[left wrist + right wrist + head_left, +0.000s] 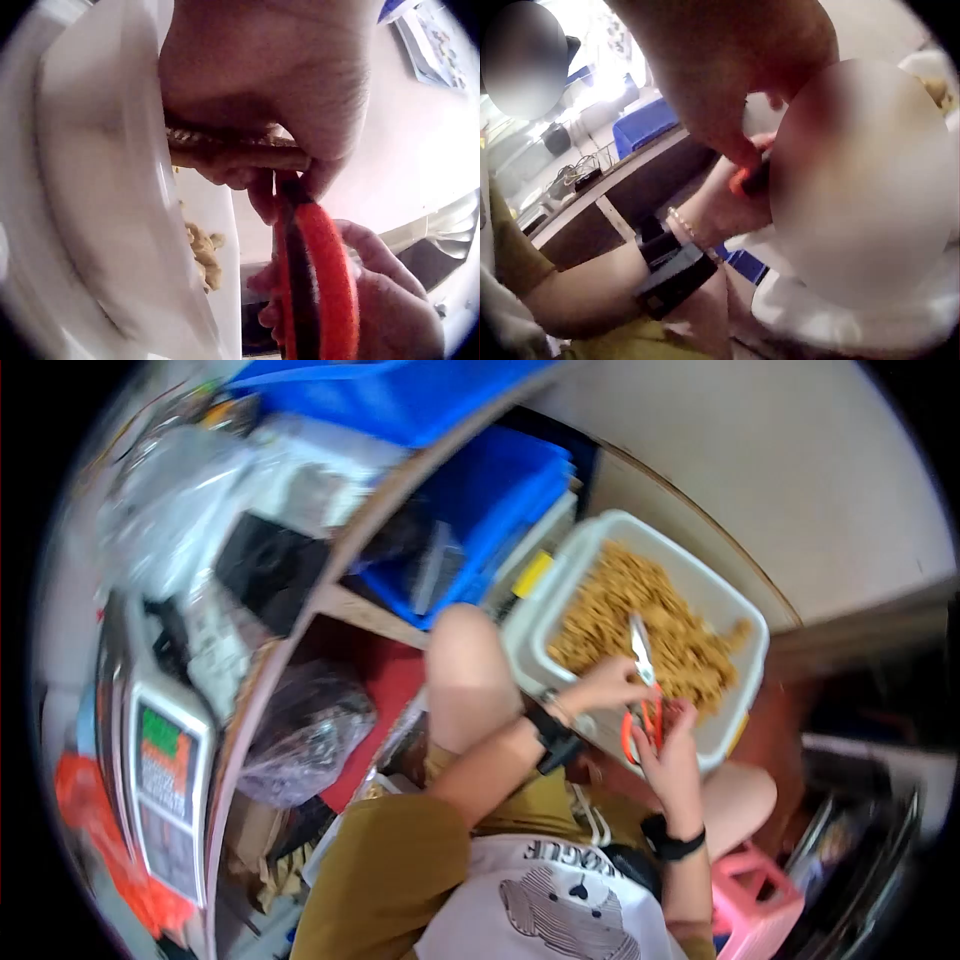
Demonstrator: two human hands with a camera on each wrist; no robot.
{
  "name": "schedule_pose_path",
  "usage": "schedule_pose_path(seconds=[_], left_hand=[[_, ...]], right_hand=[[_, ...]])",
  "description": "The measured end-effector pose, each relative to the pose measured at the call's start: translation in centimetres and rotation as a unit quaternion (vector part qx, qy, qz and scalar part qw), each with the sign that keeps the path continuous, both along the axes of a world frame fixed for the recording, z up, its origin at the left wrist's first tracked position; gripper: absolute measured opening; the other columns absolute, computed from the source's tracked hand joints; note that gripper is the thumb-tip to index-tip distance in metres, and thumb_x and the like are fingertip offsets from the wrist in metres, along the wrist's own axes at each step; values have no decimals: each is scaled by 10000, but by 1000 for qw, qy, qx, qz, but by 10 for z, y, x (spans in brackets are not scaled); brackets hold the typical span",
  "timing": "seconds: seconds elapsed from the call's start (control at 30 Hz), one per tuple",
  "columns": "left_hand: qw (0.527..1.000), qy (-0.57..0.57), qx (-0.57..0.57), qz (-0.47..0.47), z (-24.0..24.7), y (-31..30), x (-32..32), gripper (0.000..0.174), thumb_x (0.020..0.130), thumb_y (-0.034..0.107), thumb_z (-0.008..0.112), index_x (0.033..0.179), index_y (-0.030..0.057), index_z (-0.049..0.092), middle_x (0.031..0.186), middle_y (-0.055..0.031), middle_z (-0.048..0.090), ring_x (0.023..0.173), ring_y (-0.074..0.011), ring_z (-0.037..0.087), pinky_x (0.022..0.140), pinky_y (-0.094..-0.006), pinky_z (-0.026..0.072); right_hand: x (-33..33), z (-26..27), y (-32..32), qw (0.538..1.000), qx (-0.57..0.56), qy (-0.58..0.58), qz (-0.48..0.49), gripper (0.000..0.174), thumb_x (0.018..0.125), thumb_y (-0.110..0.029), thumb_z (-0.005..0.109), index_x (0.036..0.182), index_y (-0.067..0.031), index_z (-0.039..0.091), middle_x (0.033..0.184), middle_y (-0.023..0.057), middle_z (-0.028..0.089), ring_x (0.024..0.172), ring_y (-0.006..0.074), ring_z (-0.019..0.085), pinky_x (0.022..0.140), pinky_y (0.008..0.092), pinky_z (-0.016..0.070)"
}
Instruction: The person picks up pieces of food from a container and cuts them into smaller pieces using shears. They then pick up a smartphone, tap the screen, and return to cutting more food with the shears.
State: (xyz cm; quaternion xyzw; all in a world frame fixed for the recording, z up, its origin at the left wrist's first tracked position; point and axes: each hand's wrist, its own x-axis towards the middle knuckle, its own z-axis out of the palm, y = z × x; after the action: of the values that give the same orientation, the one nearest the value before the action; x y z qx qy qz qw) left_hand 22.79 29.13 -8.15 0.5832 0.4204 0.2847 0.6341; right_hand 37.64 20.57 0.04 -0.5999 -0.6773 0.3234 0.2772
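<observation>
Scissors with red-orange and black handles (pixel 645 732) point their metal blades (pixel 640 640) over a white tub (pixel 528 645) of light brown, curled pieces (pixel 640 600). My right hand (pixel 675 750) grips the handles, close to the tub's near rim. Beside the scissors' pivot is my left hand (pixel 608 685), its fingertips right at the base of the handles. In the left wrist view, the left hand (pixel 270 67) pinches a brown strip (pixel 240 155) with a blunt end, lying across the top of the scissors (pixel 326 277). The blades are hidden there. A blurred patch covers much of the right wrist view.
Left of the tub are blue bins (pixel 500 510) and a shelf with a white scale (pixel 170 760) and plastic bags (pixel 180 490). A pink stool (pixel 755 910) stands at right. My knees (pixel 465 660) flank the tub's near side. Behind it rises a pale panel (pixel 780 470).
</observation>
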Motion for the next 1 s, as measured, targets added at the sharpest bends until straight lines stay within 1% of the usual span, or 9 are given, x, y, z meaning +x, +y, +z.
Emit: schedule_pose_path(seconds=[0.13, 0.23, 0.27, 0.33, 0.43, 0.53, 0.6, 0.7, 1.0], left_hand=[[998, -10, 35, 56, -10, -1, 1, 330, 768, 328, 723, 763, 6, 651, 593, -39, 575, 519, -112, 505, 507, -291, 427], [993, 49, 69, 77, -13, -1, 2, 352, 711, 317, 731, 713, -23, 637, 580, -134, 571, 510, -160, 516, 517, -333, 428], [993, 48, 59, 85, -13, -1, 4, 351, 703, 328, 726, 729, -11, 641, 597, -151, 584, 540, -207, 554, 549, -352, 444], [995, 2, 25, 102, -6, -5, 4, 351, 698, 333, 717, 748, -6, 641, 615, -175, 595, 578, -256, 594, 584, -377, 456], [991, 82, 52, 89, 0, -3, 1, 349, 694, 313, 716, 776, -19, 643, 588, -132, 587, 547, -213, 586, 533, -359, 463], [988, -119, -1, 103, -22, -7, 10, 270, 695, 247, 683, 700, -18, 628, 571, -121, 583, 518, -236, 577, 479, -381, 448], [996, -40, 13, 83, -26, -12, 14, 273, 693, 250, 683, 702, -17, 628, 573, -123, 584, 521, -237, 579, 482, -382, 449], [997, 20, 24, 66, -30, -13, 8, 278, 691, 256, 684, 704, -16, 629, 576, -124, 585, 525, -240, 581, 486, -382, 450], [996, 43, 38, 61, -44, -14, 9, 292, 685, 272, 687, 709, -14, 630, 584, -129, 590, 539, -246, 588, 499, -383, 453]], right_hand=[[-11, 73, 5, 972, 46, -217, 80, 654, 752, -151, 693, 1273, 73, 367, 1142, 277, 512, 1056, 416, 503, 902, 420, 411], [-42, 160, 2, 981, 92, -121, 123, 725, 709, -169, 741, 1284, 59, 363, 1067, 204, 529, 986, 302, 542, 873, 380, 418], [-54, 185, -2, 987, 52, -71, 131, 747, 680, -135, 737, 1300, 1, 342, 1075, 121, 487, 1004, 210, 470, 881, 328, 349], [-77, 213, -1, 979, 75, 42, 186, 837, 632, -194, 783, 1296, -8, 309, 1111, 99, 449, 1021, 192, 436, 891, 325, 328], [-129, 226, 34, 931, 194, 87, 298, 830, 609, -198, 807, 1272, -12, 344, 1131, 119, 471, 1050, 209, 466, 891, 338, 351], [-207, 221, 69, 894, 264, 73, 356, 792, 622, -225, 821, 1248, -12, 385, 1128, 119, 501, 1047, 219, 500, 906, 348, 390], [-255, 204, 88, 875, 296, 93, 371, 771, 632, -282, 829, 1207, 1, 401, 1113, 143, 511, 1049, 254, 515, 886, 348, 421], [-304, 191, 97, 885, 241, 80, 389, 759, 603, -332, 802, 1149, 42, 430, 1057, 210, 541, 963, 378, 523, 844, 419, 432], [-341, 187, 91, 879, 252, 11, 405, 748, 578, -302, 790, 1135, 40, 425, 1061, 192, 524, 996, 365, 479, 882, 425, 393]])
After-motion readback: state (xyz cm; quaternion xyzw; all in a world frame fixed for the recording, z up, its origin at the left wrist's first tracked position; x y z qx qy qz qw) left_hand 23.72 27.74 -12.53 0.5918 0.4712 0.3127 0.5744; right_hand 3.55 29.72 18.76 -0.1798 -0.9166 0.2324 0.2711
